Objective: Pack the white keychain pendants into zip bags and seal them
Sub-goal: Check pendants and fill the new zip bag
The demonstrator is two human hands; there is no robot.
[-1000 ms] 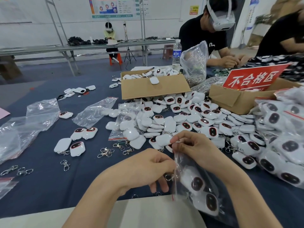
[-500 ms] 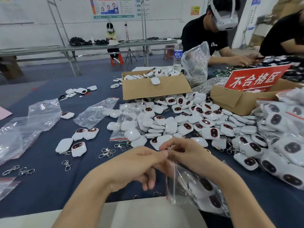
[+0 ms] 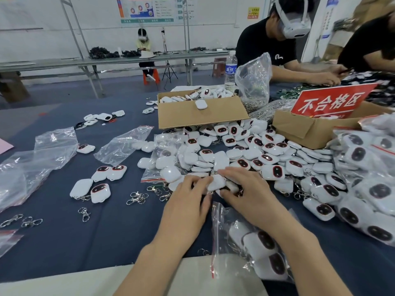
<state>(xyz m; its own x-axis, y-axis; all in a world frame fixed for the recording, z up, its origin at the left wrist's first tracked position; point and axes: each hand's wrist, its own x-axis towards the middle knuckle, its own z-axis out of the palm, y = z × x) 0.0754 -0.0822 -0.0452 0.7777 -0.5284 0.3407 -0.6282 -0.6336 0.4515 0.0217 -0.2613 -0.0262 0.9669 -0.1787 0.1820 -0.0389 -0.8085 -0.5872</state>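
A clear zip bag (image 3: pixel 252 244) with several white pendants inside lies on the blue table under my right forearm, its red-striped mouth toward my hands. My left hand (image 3: pixel 186 201) and my right hand (image 3: pixel 245 189) both reach to the near edge of the pile of loose white pendants (image 3: pixel 245 150). Between their fingertips sits a white pendant (image 3: pixel 218 182); both hands curl their fingers onto it and the neighbouring pendants. The fingertips are partly hidden among the pendants.
An open cardboard box (image 3: pixel 198 112) of pendants stands behind the pile. A second box with a red sign (image 3: pixel 329 103) is at right, beside filled bags (image 3: pixel 372 178). Empty zip bags (image 3: pixel 124 144) and loose metal clasps (image 3: pixel 136 197) lie at left. People work across the table.
Both hands have let go of the filled zip bag's mouth and moved forward to the pendant pile. The bag now lies on the table under my right forearm.
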